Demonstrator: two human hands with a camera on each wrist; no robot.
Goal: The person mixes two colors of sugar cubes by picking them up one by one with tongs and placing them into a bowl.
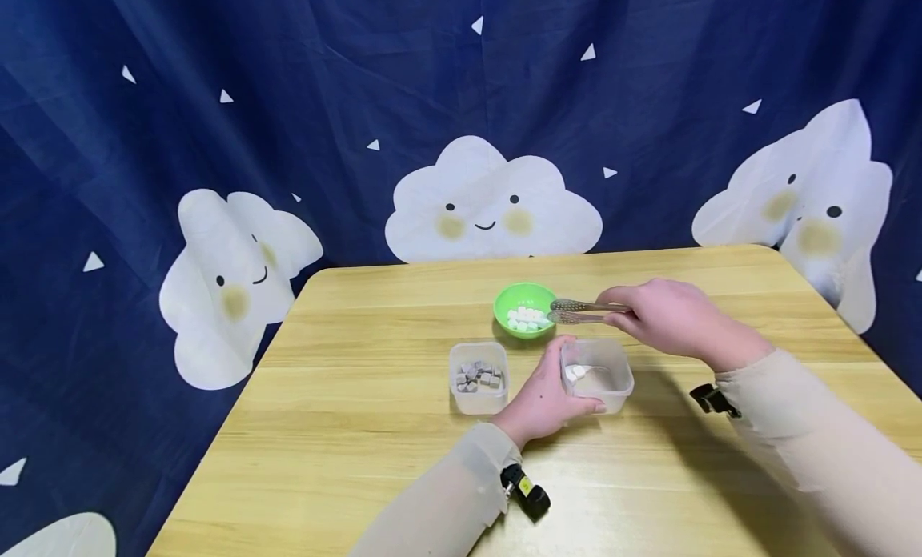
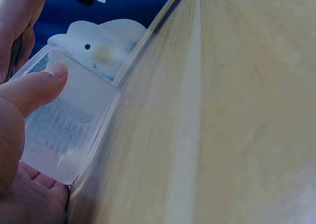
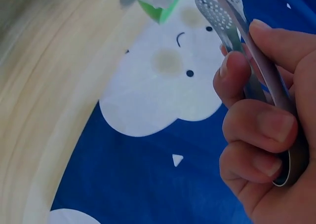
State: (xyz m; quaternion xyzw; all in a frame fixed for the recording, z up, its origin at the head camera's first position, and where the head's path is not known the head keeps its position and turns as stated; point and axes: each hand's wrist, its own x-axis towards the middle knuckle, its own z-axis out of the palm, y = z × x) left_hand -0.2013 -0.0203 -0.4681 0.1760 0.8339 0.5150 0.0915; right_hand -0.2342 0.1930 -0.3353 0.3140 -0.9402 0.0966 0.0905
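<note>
My left hand (image 1: 542, 397) grips a clear plastic container (image 1: 612, 385) from its left side, thumb along the near wall and fingers at the far side. A few small white cubes (image 1: 576, 372) lie inside it. My right hand (image 1: 666, 321) holds metal tongs (image 3: 269, 76) with perforated tips. Those tips, slightly apart, reach the right rim of a green bowl (image 1: 510, 298) containing several white cubes (image 1: 527, 318). Whether anything sits between the tips I cannot tell. In the left wrist view, the thumb (image 2: 37, 88) presses the container's wall.
Left of my left hand stands a second clear container (image 1: 479, 406) with several grey cubes (image 1: 479, 376). Everything rests on a wooden table (image 1: 324, 429). Behind it hangs a dark blue curtain (image 1: 324, 77) with white clouds and triangles.
</note>
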